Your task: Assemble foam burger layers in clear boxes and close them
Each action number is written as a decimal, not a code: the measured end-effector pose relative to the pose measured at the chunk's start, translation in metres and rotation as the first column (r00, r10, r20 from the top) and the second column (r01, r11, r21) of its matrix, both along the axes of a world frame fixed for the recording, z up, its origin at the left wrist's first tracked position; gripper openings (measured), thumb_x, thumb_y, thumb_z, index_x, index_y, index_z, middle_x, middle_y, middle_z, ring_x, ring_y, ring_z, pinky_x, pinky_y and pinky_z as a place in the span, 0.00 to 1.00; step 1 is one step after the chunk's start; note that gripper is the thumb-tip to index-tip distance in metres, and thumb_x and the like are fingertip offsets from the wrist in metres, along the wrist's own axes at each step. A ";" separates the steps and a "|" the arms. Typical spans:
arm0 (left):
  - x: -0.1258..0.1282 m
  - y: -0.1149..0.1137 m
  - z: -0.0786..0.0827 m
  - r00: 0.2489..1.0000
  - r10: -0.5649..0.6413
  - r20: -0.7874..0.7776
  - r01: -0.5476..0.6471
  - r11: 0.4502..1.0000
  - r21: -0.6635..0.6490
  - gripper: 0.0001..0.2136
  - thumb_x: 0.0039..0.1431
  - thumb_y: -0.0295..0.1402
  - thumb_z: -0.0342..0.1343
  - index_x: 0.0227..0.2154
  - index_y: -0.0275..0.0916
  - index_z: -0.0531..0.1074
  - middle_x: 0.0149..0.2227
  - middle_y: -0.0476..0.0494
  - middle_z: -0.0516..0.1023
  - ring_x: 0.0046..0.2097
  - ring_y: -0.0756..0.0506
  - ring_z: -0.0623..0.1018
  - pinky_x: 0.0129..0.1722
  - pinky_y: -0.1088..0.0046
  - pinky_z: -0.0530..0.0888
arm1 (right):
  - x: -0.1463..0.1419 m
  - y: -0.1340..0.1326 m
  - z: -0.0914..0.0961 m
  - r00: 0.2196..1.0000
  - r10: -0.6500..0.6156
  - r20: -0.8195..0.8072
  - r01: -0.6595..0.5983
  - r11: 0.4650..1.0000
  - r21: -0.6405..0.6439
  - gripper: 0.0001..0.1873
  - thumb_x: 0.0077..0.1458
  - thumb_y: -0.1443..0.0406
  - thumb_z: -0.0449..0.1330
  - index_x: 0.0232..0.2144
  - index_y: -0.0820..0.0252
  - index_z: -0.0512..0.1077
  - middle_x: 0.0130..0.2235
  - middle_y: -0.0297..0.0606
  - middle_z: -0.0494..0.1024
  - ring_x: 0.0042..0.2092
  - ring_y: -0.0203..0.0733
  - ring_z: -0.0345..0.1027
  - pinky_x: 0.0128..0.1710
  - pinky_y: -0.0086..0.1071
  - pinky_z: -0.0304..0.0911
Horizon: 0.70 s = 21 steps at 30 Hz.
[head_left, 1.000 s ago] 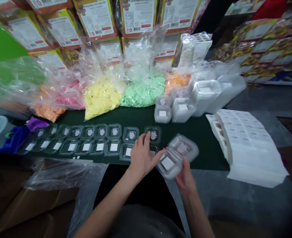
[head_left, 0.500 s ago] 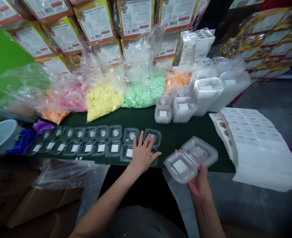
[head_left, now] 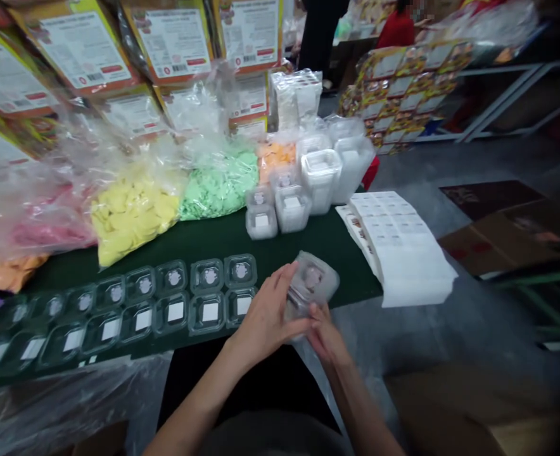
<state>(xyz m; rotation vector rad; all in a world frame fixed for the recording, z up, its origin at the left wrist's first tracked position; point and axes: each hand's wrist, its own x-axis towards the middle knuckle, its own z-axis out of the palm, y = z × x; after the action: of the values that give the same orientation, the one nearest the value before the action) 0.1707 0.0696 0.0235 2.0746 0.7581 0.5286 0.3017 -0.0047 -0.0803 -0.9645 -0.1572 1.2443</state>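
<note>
Both my hands hold a stack of clear plastic clamshell boxes (head_left: 312, 285) above the front edge of the dark green table (head_left: 280, 244). My left hand (head_left: 267, 315) curls round the stack's left side, fingers closed on it. My right hand (head_left: 326, 337) grips it from below. To the left, two rows of open clamshell boxes (head_left: 175, 297) lie flat on the table, the far row showing round pale pieces, the near row white squares.
Bags of yellow chips (head_left: 130, 212), green chips (head_left: 218, 183), pink chips (head_left: 37, 221) and orange chips (head_left: 275, 155) line the back. Stacks of clear boxes (head_left: 320, 177) and a pile of white label sheets (head_left: 398, 247) lie to the right. Cartons (head_left: 175, 41) are stacked behind.
My left hand left the boxes lying on the table and came to the stack in my right hand. The stack moved in towards the table edge. My head turned right.
</note>
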 end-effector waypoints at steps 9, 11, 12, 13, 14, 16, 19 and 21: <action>0.015 0.003 -0.010 0.987 0.118 0.113 -0.067 0.925 -0.375 0.46 0.52 0.43 0.70 0.70 0.48 0.52 0.69 0.35 0.59 0.58 0.39 0.72 0.60 0.56 0.70 | 0.017 -0.009 0.001 0.993 -0.003 -0.116 -0.003 0.999 -0.053 0.22 0.45 0.60 0.74 0.44 0.51 0.76 0.45 0.34 0.84 0.51 0.51 0.77 0.57 0.47 0.69; 0.019 0.003 -0.011 0.982 0.155 0.107 -0.105 0.921 -0.374 0.43 0.54 0.43 0.69 0.69 0.47 0.54 0.68 0.35 0.61 0.56 0.40 0.73 0.60 0.56 0.70 | 0.019 -0.009 0.003 0.992 0.016 -0.128 -0.021 0.999 -0.037 0.24 0.47 0.59 0.73 0.47 0.52 0.75 0.48 0.37 0.83 0.52 0.52 0.77 0.58 0.49 0.68; 0.021 0.002 -0.011 0.980 0.169 0.103 -0.121 0.924 -0.363 0.42 0.55 0.43 0.68 0.69 0.47 0.54 0.67 0.35 0.62 0.55 0.41 0.73 0.60 0.56 0.70 | 0.020 -0.008 0.003 0.992 0.018 -0.125 -0.022 0.999 -0.030 0.25 0.47 0.58 0.73 0.48 0.53 0.75 0.48 0.38 0.83 0.52 0.53 0.76 0.58 0.49 0.67; 0.022 0.002 -0.012 0.980 0.175 0.095 -0.133 0.930 -0.343 0.42 0.55 0.43 0.68 0.69 0.47 0.54 0.67 0.35 0.62 0.55 0.41 0.73 0.59 0.56 0.70 | 0.021 -0.008 0.004 0.993 0.014 -0.117 -0.017 1.000 -0.024 0.26 0.45 0.58 0.74 0.48 0.53 0.75 0.48 0.38 0.83 0.53 0.53 0.76 0.59 0.49 0.66; 0.024 0.001 -0.012 0.982 0.168 0.085 -0.134 0.941 -0.312 0.43 0.55 0.44 0.68 0.69 0.48 0.53 0.67 0.36 0.62 0.55 0.40 0.73 0.59 0.56 0.70 | 0.022 -0.007 0.004 0.994 0.008 -0.106 -0.010 1.000 -0.015 0.27 0.44 0.58 0.75 0.47 0.52 0.75 0.47 0.37 0.84 0.52 0.53 0.76 0.59 0.48 0.66; 0.026 -0.002 -0.012 0.990 0.125 0.058 -0.109 0.968 -0.227 0.45 0.53 0.45 0.69 0.70 0.49 0.52 0.66 0.36 0.63 0.56 0.39 0.72 0.58 0.55 0.70 | 0.025 -0.006 0.004 0.997 -0.007 -0.080 0.008 1.000 0.017 0.27 0.40 0.58 0.77 0.44 0.50 0.76 0.45 0.36 0.84 0.51 0.52 0.77 0.58 0.47 0.67; 0.027 -0.004 -0.010 0.997 0.061 0.037 -0.055 0.989 -0.136 0.45 0.54 0.45 0.68 0.70 0.49 0.51 0.65 0.36 0.64 0.59 0.37 0.70 0.60 0.54 0.69 | 0.026 -0.006 0.003 0.998 -0.007 -0.056 0.009 0.999 0.038 0.27 0.39 0.59 0.77 0.43 0.49 0.76 0.45 0.36 0.84 0.49 0.51 0.77 0.56 0.45 0.69; 0.027 -0.004 -0.008 0.997 0.070 0.046 -0.062 0.986 -0.153 0.45 0.55 0.45 0.68 0.70 0.50 0.51 0.65 0.37 0.64 0.58 0.38 0.71 0.60 0.55 0.69 | 0.026 -0.006 0.002 0.999 -0.022 -0.043 0.021 1.000 -0.017 0.26 0.38 0.60 0.77 0.42 0.48 0.76 0.44 0.34 0.84 0.49 0.49 0.77 0.54 0.43 0.70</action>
<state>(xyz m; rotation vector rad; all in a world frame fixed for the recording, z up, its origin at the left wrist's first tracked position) 0.1975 0.0659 0.0152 1.8945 0.8141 0.5416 0.3280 -0.0112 -0.0787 -0.9505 -0.1020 1.2476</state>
